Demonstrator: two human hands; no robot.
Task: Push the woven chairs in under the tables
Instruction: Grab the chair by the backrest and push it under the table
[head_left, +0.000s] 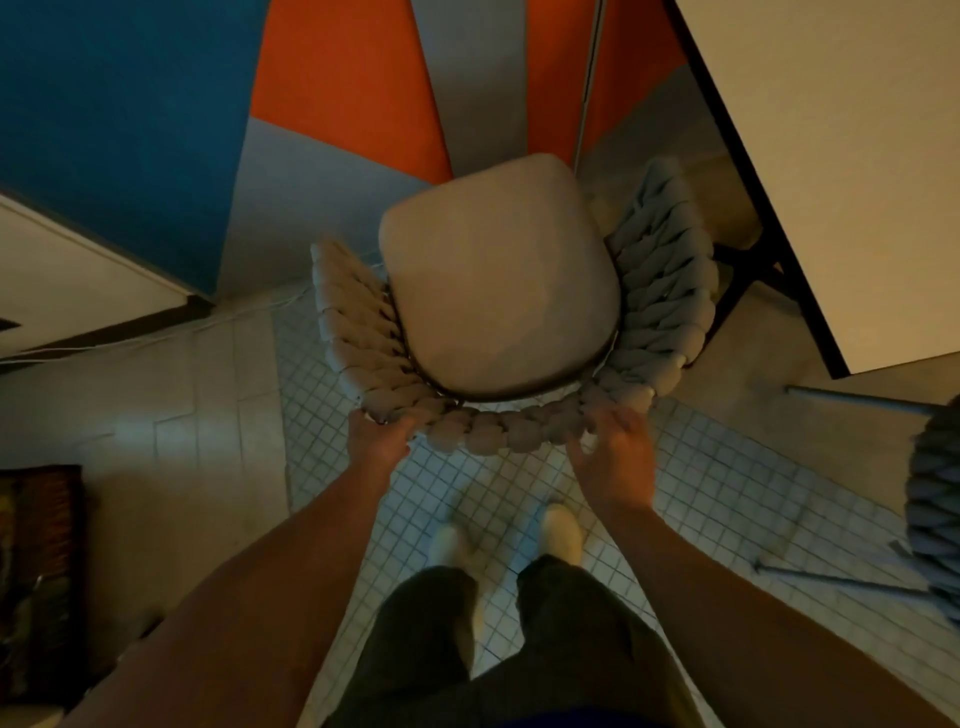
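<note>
A chair (498, 296) stands on the white-tiled floor (727, 467), just left of a pale worktop (841, 156). Its seat faces away from the person, towards a blue, orange and grey wall (130, 104). It has a plump beige cushion and a thick woven back. The left hand (376, 439) and right hand (613, 449) each close their grip over the back rim.

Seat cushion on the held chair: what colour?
Plain beige seat cushion on the woven chair, no pattern; shows best in head view.
</note>
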